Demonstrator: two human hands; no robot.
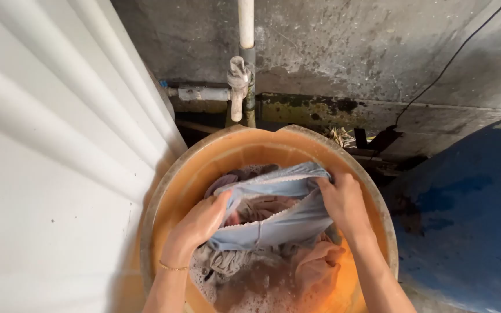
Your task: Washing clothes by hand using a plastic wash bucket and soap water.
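So there's a pale blue cloth garment with a scalloped lace edge (pixel 273 217) stretched between both hands, held just above the suds in a big round orange plastic basin (pixel 204 165). The left hand (pixel 201 223) has its fingers curled around the garment's left side, thumb tucked into the fabric; there's a thin gold bracelet (pixel 173 268) on that wrist. The right hand (pixel 343 200) grips the upper right edge, fingers closed over the bunched cloth.

Under the garment sits a heap of other wet laundry (pixel 311 269), brownish and pinkish stuff, half sunk in foamy grey water (pixel 244 290). Can't really tell what the separate pieces are, it's all wadded together.

Around the basin: a white corrugated wall panel (pixel 47 150) close on the left, a blue barrel-like container (pixel 471 220) on the right, and a stained concrete wall (pixel 366 46) behind with a white pipe and tap (pixel 240 81) hanging right over the basin's far rim. A thin black cable (pixel 447 64) runs down the wall.

The basin's near edge and both forearms are cut off at the bottom.
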